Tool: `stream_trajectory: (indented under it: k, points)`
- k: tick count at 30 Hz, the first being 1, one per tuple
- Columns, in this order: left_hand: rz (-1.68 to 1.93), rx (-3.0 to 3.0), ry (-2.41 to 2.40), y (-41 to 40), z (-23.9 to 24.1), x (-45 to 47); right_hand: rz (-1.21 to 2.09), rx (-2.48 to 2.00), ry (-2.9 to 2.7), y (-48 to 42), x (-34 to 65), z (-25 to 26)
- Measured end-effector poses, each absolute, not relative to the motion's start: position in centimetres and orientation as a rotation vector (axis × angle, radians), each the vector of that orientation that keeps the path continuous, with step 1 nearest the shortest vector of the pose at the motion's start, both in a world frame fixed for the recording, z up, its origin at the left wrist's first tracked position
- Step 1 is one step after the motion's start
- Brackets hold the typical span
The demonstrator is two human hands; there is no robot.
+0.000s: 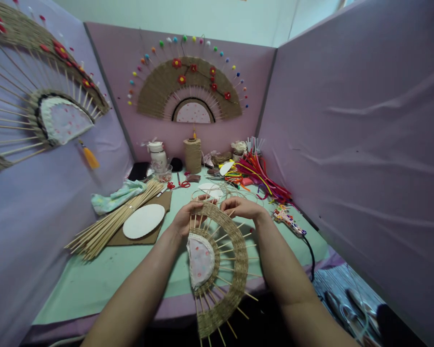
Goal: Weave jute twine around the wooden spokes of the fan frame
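I hold a half-woven fan [235, 262] of wooden sticks and jute twine upright over the table's near edge; a pale fabric half-disc [200, 260] forms its centre. My left hand [186, 218] grips the fan's top edge at the left, fingers closed round the sticks. At the top right, my right hand [241, 207] pinches the woven band and a strand of twine. A loose loop of jute twine [217, 190] trails behind both hands toward the back of the table.
A bundle of bamboo sticks [112, 219] and a white oval card [143, 220] on brown board lie at the left. A twine spool [192, 155], red scissors [179, 184], colourful pipe cleaners [260, 176] and a glue gun [288, 220] stand behind. Finished fans hang on the purple partitions [347, 144].
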State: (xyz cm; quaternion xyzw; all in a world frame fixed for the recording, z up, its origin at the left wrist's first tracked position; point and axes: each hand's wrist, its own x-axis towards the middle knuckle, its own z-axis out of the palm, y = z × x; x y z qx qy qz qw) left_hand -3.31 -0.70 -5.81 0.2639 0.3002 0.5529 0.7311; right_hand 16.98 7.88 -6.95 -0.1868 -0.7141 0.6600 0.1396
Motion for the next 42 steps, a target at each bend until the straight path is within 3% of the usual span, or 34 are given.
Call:
stream_trajectory:
  k: [11, 26, 42]
  points:
    - [1.026, 0.738, 0.586, -0.7, -6.0, -4.7, 1.867, -0.523, -2.143, 7.3, 17.0, -6.2]
    - [1.261, 0.690, 0.563, -0.2, -5.5, -6.6, 1.634, -0.679, -1.898, 8.3, 18.3, -6.5]
    - [1.388, 0.517, 0.683, 0.2, -5.3, -7.4, 1.017, -0.811, -1.914, 8.6, 17.0, -6.4]
